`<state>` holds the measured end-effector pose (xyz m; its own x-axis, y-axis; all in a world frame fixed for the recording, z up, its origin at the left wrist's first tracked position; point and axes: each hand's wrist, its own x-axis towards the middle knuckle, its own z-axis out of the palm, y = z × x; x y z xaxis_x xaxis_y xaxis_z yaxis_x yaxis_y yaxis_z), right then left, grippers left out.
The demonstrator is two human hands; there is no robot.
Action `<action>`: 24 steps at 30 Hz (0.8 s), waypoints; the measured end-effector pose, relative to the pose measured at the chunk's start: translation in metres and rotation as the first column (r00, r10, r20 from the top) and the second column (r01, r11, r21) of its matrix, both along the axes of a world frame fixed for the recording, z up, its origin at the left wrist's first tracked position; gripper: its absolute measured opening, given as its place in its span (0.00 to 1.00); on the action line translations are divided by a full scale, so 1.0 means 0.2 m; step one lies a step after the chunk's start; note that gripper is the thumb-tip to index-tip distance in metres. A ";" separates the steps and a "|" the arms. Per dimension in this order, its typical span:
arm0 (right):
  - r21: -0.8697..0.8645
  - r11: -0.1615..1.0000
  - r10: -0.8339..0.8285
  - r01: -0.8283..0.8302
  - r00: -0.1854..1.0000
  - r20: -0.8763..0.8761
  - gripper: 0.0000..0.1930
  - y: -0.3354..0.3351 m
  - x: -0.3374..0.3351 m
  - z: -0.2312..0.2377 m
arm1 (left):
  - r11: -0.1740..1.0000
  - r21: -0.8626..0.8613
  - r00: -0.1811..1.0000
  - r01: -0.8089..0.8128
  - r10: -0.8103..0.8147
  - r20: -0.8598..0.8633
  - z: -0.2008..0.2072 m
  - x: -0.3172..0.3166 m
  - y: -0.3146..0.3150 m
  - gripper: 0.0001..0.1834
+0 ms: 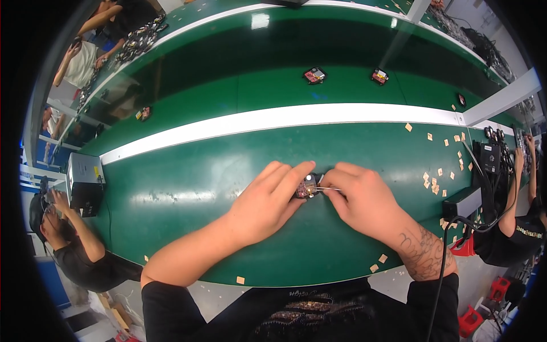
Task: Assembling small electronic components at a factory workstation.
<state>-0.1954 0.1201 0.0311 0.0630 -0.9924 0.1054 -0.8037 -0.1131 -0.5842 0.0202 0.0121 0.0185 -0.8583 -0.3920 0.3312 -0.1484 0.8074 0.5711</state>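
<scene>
Small black-cased device with an exposed reddish circuit board (306, 190) sits low over the middle of the glossy green tabletop (171, 228), held between the person's two bare hands; whether its underside touches the surface cannot be told. Take it as the centre of a clock, with 12 o'clock pointing away from the person.

At 9 o'clock the left hand (265, 196) grips the device, its thumb along the near side and its forefinger reaching past the far-left corner. At 3 o'clock the right hand (359, 194) has thumb and forefinger pinching a thin silvery metal tool (329, 188), whose tip points at the device's right-hand part; whether tip and board touch is too small to tell.

Past a long white rail (228, 123), similar open devices lie on another green surface: one at 12 o'clock (314, 75), one at 1 (379, 76) and one at 10 (146, 113). Small pale square pieces (435, 186) are scattered toward 3 o'clock, near a dark rectangular box (462, 202). Well off at 9 o'clock stands a grey-and-black box-shaped unit (85, 176), and between 8 and 9 a co-worker in a dark cap (71, 239) has a raised forearm.
</scene>
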 end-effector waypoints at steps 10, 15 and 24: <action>-0.129 0.987 0.062 -0.096 0.967 -0.246 0.08 0.02 0.06 -0.01 | 0.999 0.021 1.000 0.024 -0.024 0.015 0.00 0.02 0.00 0.41; -0.137 0.987 0.045 -0.084 0.963 -0.264 0.10 0.01 0.09 -0.03 | 1.000 -0.002 1.000 0.008 -0.008 -0.023 -0.01 0.01 -0.01 0.40; -0.116 0.988 0.059 -0.104 0.939 -0.339 0.12 0.04 0.14 0.03 | 0.987 -0.150 0.998 0.054 -0.060 -0.032 -0.01 0.00 0.01 0.38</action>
